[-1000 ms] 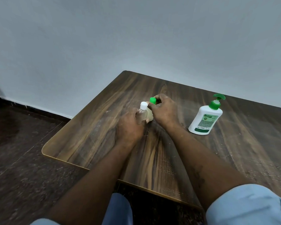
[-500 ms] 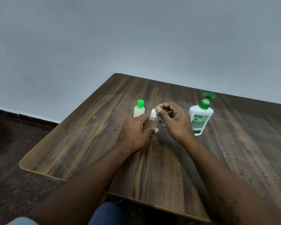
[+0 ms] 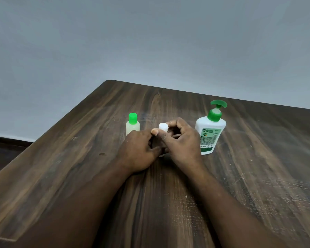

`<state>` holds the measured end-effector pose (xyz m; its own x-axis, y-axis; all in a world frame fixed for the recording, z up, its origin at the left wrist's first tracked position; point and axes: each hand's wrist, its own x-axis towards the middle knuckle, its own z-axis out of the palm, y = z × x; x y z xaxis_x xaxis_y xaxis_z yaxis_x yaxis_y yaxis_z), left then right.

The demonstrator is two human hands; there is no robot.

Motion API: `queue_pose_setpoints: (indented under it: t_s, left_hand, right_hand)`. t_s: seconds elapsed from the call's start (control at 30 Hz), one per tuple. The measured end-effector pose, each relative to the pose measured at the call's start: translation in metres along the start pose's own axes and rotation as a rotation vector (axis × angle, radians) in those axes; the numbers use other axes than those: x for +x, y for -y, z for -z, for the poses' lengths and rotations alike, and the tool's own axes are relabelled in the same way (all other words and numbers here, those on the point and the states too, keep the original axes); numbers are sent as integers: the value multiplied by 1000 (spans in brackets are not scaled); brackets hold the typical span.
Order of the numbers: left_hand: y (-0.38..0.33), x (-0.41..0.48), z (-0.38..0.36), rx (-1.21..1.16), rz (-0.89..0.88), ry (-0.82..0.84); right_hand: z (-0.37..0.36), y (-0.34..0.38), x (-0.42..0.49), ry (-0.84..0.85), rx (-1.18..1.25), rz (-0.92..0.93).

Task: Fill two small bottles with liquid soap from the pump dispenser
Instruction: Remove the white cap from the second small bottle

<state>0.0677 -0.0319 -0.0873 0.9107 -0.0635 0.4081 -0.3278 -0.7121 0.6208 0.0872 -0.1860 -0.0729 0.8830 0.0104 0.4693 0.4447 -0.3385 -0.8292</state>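
Head view, left to right. Green-capped bottle (image 3: 132, 125) stands on table (image 3: 79, 176), pale liquid inside, just behind the left knuckles. Left hand (image 3: 140, 153): grip wrapped round the body of the white-capped bottle (image 3: 163, 127), which stands between both hands, mostly hidden. Right hand (image 3: 183, 144): grip pinches its cap, thumb and forefinger. Pump dispenser (image 3: 210, 133) upright just right of that hand. Judgement: likely uncapping. Hold the base firmly down, twist the cap only, keep the bottle vertical.

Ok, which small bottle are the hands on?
The white-capped bottle: left hand grips its body, right hand pinches its cap. The green-capped bottle stands unheld, further left.
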Motion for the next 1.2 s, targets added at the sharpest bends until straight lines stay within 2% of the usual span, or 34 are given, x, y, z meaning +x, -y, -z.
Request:
queue_pose_setpoints:
  t_s: [0.4, 0.53, 0.73, 0.8, 1.0, 1.2]
  left_hand:
    - [-4, 4, -1, -35, -26, 12]
    - [-7, 4, -1, -34, -53, 9]
    - [-3, 6, -5, -18, -39, -2]
    - [-2, 7, -5, -43, -42, -1]
    - [-6, 4, -3, -60, -37, 10]
    - [-8, 4, -2, -5, -38, 11]
  right_hand:
    - [9, -7, 1, 48, -43, 88]
    - [14, -4, -1, 99, 31, 62]
    - [8, 1, -1, -59, 38, 99]
    - [7, 0, -1, -63, 19, 98]
    - [12, 2, -4, 62, 80, 118]
    - [6, 0, -1, -78, 21, 125]
